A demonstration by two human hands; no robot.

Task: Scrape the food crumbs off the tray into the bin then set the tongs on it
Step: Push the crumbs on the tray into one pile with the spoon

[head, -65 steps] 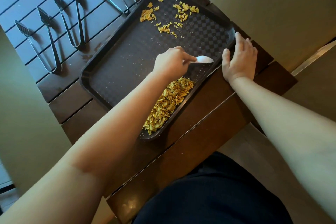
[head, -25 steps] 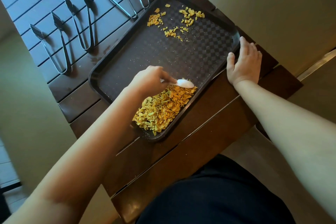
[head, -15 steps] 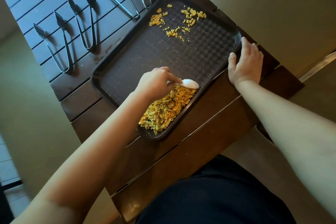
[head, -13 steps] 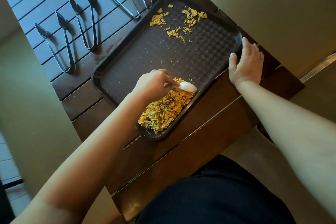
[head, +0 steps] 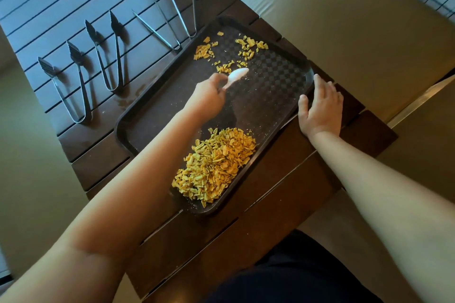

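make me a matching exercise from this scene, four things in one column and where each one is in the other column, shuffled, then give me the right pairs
Things:
1. white spoon
2. big crumb pile
3. right hand
4. leaf-tipped tongs

Places:
A. on the slatted table, left of the tray
B. flat against the tray's right rim
C. near corner of the tray
D. gripped in the left hand, by the scattered far crumbs

Pairs: 1-D, 2-C, 3-B, 4-A

Eatery-like setting, slatted wooden table (head: 283,204), serving tongs (head: 108,56), tray (head: 152,115)
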